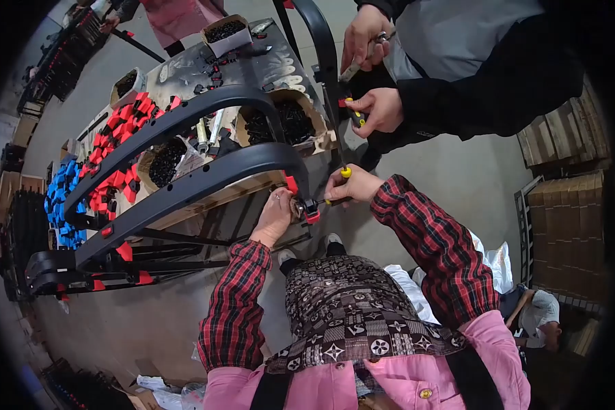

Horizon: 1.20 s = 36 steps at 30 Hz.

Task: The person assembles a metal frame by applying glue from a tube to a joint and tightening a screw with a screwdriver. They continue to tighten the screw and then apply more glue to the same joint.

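Currently, the right hand [354,186] has a narrow grip around a yellow-ended tool [346,172] at the black frame's end [303,191], near the tabletop [275,61]. The left hand [275,217] touches there, its exact hold unclear.

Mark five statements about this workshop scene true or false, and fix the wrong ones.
1. The right hand holds a yellow-marked tool. True.
2. The blue pieces lie to the left of the red pieces in the picture. True.
3. The left hand is among the blue pieces. False: it is by the end of a curved black frame.
4. The wearer's sleeve covers are plain white. False: they are red-and-black plaid.
5. The co-worker's lower hand is empty. False: it holds a yellow-and-black tool.
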Tool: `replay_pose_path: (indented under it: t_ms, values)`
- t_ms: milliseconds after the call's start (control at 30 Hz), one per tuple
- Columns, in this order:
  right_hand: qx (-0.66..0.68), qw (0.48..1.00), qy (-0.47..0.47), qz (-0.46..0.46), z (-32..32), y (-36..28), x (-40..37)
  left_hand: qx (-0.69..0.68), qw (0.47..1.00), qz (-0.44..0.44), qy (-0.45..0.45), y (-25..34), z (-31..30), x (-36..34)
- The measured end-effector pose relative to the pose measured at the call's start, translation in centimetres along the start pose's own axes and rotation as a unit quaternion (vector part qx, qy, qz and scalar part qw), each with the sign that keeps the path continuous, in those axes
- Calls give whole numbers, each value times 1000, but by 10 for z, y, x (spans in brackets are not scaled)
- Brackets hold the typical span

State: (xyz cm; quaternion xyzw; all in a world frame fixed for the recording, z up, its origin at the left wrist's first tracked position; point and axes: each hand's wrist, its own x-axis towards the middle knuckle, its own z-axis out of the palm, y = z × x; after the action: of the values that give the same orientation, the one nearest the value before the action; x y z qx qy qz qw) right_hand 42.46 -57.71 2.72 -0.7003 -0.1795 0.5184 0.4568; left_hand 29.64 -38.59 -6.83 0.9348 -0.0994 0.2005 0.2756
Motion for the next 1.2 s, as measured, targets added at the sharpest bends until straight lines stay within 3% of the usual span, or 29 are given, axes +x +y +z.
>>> replay_pose_path:
  t_ms: [100, 133, 167, 200, 267, 300, 433, 567, 667, 800, 900, 1033, 1100, 1133, 1200]
  values:
    - [1, 1000, 13, 27, 1, -9, -7, 31, 999, 5, -23, 19, -29, 1]
    - [3, 999, 20, 45, 2, -12, -10, -188, 961, -204, -17, 35, -41, -4]
    - [2, 999, 18, 40, 2, -12, -9, -389, 833, -393, -10, 46, -49, -12]
    - [-12, 999, 20, 37, 1, -11, -7, -534, 744, -402, 11, 50, -50, -18]
    - [-27, 999, 20, 34, 1, -10, -6, -586, 676, -442, -64, 67, -45, -28]
    - [-28, 999, 24, 32, 1, -9, -6, -539, 711, -437, -110, 78, -42, -25]
    - [-23, 999, 26, 17, 1, -4, -7, -516, 711, -465, -107, 94, -38, -11]
    - [-19, 1000, 15, -2, 1, -1, -4, -434, 743, -480, -170, 94, -59, -1]
    - [11, 999, 24, -29, 1, -1, -4, -434, 690, -526, -244, 97, -68, 12]
    - [-32, 999, 2, 5, -3, -2, 0, -471, 652, -546, -234, 101, -64, 14]
    - [-16, 1000, 2, 0, -3, 2, 5, -378, 757, -505, -171, 102, -47, 4]
    - [4, 1000, 12, 12, 0, -5, -1, -314, 806, -480, -146, 89, -19, -11]
    - [3, 1000, 14, 9, -1, -4, -1, -225, 910, -344, -51, 73, 3, -19]
    - [2, 1000, 11, 6, 0, -4, 0, -228, 910, -342, -54, 65, 10, -21]
    - [4, 1000, 17, 15, 1, -8, -3, -71, 980, -186, -16, 50, 18, -20]
